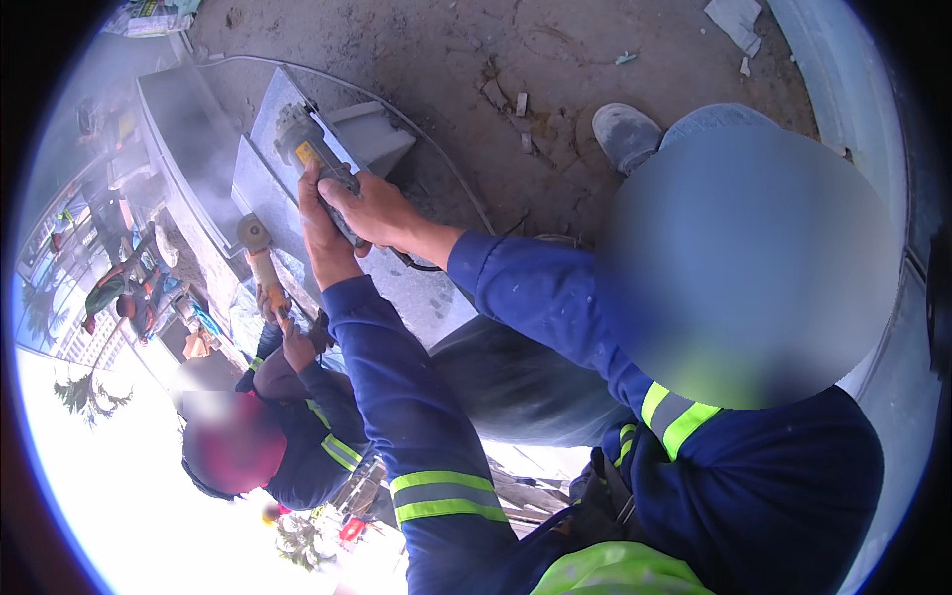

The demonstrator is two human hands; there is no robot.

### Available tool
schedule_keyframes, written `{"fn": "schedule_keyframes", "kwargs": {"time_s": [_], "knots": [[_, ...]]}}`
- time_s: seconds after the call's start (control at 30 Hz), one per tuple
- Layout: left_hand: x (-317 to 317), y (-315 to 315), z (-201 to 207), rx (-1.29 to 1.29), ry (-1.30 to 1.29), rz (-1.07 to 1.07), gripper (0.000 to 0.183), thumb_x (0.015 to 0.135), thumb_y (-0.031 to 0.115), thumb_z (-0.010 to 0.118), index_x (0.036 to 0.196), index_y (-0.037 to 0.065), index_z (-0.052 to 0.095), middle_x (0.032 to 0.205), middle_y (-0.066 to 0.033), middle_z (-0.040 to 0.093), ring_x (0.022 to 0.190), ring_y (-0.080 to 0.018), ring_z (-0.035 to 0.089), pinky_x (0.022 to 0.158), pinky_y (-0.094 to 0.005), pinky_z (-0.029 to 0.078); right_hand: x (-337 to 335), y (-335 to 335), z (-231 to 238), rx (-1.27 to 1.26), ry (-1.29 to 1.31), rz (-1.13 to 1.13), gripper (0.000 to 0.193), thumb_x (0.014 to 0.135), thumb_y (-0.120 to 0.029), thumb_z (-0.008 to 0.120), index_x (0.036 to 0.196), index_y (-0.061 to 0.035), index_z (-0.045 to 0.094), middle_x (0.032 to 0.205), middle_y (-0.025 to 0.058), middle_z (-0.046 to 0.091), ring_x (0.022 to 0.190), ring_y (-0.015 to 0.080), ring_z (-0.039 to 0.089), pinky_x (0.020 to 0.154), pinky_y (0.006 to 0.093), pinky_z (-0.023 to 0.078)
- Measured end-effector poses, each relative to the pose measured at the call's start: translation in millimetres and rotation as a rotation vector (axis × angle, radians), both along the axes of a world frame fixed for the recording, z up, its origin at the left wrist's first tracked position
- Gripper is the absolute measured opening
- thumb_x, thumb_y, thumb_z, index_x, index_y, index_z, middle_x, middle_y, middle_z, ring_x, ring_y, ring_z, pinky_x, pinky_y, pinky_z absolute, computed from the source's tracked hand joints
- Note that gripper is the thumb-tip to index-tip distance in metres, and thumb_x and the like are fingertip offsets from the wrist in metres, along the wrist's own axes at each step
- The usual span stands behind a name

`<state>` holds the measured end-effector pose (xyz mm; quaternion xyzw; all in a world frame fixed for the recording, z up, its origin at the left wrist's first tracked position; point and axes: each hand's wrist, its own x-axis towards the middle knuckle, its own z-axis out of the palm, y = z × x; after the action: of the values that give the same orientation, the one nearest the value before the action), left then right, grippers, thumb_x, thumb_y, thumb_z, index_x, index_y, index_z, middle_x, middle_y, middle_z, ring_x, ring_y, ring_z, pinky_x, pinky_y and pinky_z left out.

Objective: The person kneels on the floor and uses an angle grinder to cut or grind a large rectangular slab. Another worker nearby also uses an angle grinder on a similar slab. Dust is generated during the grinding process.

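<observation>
— What shows at the far left?
— A person in a dark green top point(105, 293), small in the background. Nearer, a co-worker point(307, 466) in a navy jacket with reflective stripes grips a second grinder point(264, 268) whose round disc points up the picture. Dust hazes the air there.

— And just right of that?
— A pale slab point(263, 180), tilted, and over it the grey angle grinder point(319, 164) with a yellow label. It sits left of the middle, toward the top. I cannot tell whether its head touches the slab.

— Who has hold of it?
— The wearer, with both bare hands. The left hand point(325, 234) is closed around the body, its fingers wrapped rather than spread, though part of them is hidden.

— What about the right hand?
— The right hand point(385, 210) clasps the grinder just beside it, thumb laid along the casing, fingers curled around the far side; their tips I cannot make out. A black cable point(415, 264) runs from the rear end.

— Farther right?
— Small broken pieces point(522, 104) on the dusty ground point(555, 59), then a dusty shoe point(625, 137), then a pale scrap point(736, 22) near the upper right.
</observation>
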<state>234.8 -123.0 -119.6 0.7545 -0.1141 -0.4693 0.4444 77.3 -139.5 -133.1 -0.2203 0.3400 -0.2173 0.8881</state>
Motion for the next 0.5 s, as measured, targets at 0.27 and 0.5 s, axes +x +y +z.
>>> {"fn": "schedule_keyframes", "kwargs": {"time_s": [0.27, 0.5], "knots": [[5, 0, -2, 0.012, 0.003, -0.061, 0.056, 0.105, 0.057, 0.067, 0.122, 0.004, 0.067, 0.094, -0.0115, 0.075, 0.081, -0.0258, 0.074, 0.073, -0.0425, 0.061, 9, 2, -8, 0.013, -0.012, -0.011, 0.067, 0.110, -0.052, 0.064, 0.130, 0.0118, 0.065, 0.097, 0.0174, 0.074, 0.072, 0.0229, 0.077, 0.046, 0.0345, 0.062], [4, 0, -5, 0.018, 0.009, -0.042, 0.058, 0.105, 0.058, 0.066, 0.120, 0.003, 0.068, 0.094, -0.0128, 0.076, 0.079, -0.0269, 0.074, 0.073, -0.0423, 0.062, 17, 3, -19, 0.052, -0.089, -0.015, 0.060, 0.112, -0.049, 0.063, 0.124, 0.0093, 0.066, 0.076, 0.0109, 0.069, 0.047, 0.0185, 0.065, 0.037, 0.0342, 0.046]]}}
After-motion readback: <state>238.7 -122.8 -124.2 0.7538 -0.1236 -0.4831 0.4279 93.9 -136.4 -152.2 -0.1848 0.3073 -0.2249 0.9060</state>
